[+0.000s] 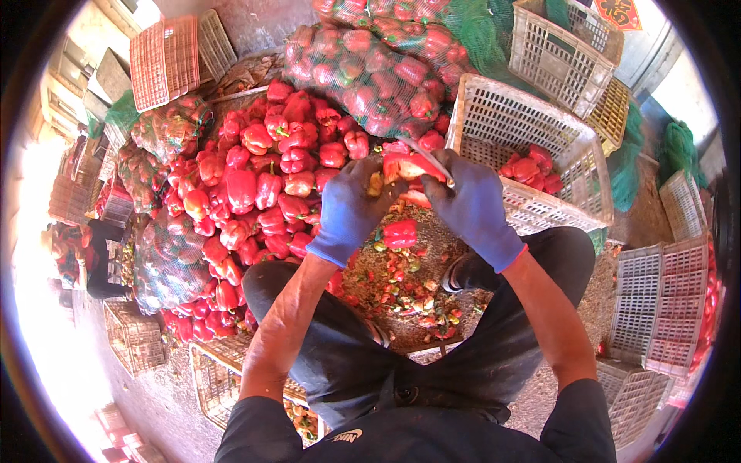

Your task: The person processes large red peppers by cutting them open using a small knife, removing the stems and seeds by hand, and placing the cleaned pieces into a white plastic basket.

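Observation:
In blue gloves with dark, soiled fingers, both hands meet over the floor between the knees. My left hand (354, 202) grips a piece of pepper, yellowish at its end, beside a cut-open red bell pepper (412, 168) with pale inner flesh showing. Closed around the base of a thin curved knife (427, 155), my right hand (472, 199) is at the pepper's right side; the knife's handle is hidden in the glove. Below the hands a whole red bell pepper (400, 234) lies on a layer of seeds and pepper scraps (425, 295).
A large heap of red bell peppers (240, 191) spreads at the left, with filled mesh sacks (370, 75) behind. A plastic crate (556, 202) holding a few red peppers stands at the right. More crates (642, 307) line the right edge. Another person (104, 257) is at far left.

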Demonstrator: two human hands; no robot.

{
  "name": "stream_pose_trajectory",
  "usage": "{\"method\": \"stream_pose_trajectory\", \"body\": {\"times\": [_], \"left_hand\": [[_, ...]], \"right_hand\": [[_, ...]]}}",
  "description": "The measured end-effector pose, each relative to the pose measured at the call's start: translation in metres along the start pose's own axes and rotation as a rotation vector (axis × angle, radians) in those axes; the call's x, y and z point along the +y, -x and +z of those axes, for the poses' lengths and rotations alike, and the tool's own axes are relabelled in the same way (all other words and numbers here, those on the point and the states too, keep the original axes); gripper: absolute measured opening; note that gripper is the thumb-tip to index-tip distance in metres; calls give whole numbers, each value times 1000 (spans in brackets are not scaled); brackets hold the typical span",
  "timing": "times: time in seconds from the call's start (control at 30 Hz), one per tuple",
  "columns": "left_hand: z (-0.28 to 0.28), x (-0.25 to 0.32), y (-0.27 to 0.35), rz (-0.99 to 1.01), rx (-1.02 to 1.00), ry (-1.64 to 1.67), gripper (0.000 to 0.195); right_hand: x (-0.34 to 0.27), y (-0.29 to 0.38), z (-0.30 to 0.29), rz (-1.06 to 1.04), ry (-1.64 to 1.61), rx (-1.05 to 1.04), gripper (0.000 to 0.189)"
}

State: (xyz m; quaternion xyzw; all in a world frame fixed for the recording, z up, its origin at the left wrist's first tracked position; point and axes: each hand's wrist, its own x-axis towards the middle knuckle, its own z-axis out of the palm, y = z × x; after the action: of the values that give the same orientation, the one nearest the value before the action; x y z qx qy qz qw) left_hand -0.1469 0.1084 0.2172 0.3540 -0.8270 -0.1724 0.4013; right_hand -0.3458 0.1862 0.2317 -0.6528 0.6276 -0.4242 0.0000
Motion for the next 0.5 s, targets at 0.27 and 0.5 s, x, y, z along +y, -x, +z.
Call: {"method": "stream_pose_trajectory", "body": {"times": [0.27, 0.5], "left_hand": [[-13, 14, -3, -349, 131, 746, 19], [-100, -48, 16, -468, 597, 956, 14]], "right_hand": [[-17, -15, -11, 93, -202, 22, 32], [16, -12, -30, 322, -377, 57, 31]]}}
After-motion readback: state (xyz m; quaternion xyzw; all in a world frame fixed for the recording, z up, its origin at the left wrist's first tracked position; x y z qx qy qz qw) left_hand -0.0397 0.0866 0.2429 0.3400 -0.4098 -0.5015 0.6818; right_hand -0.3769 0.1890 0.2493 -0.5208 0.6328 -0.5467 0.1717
